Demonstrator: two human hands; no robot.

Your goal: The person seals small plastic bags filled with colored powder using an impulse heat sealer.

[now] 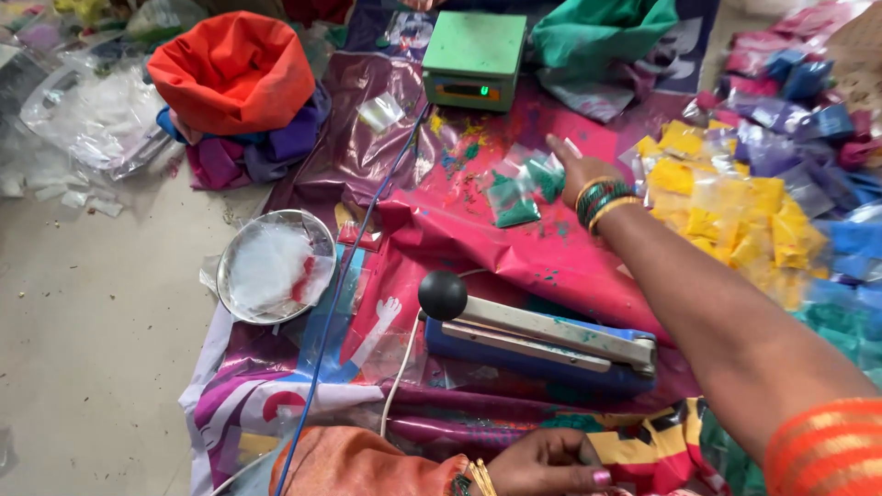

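Right hand (577, 171) reached open-fingered, touching green powder packets (520, 193); left hand (549, 462) lay loosely curled, empty, near heat sealer (542, 342).

Glossy plastic sheet (478, 239), shiny metal bowl (276, 266), clear plastic packets (519, 197), matt cloth bag (234, 73).

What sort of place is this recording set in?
Probably an informal floor-level workspace for packing coloured powder into small plastic pouches: a green digital weighing scale, a blue heat sealer with a black knob, and heaps of yellow powder packets beside the right hand.
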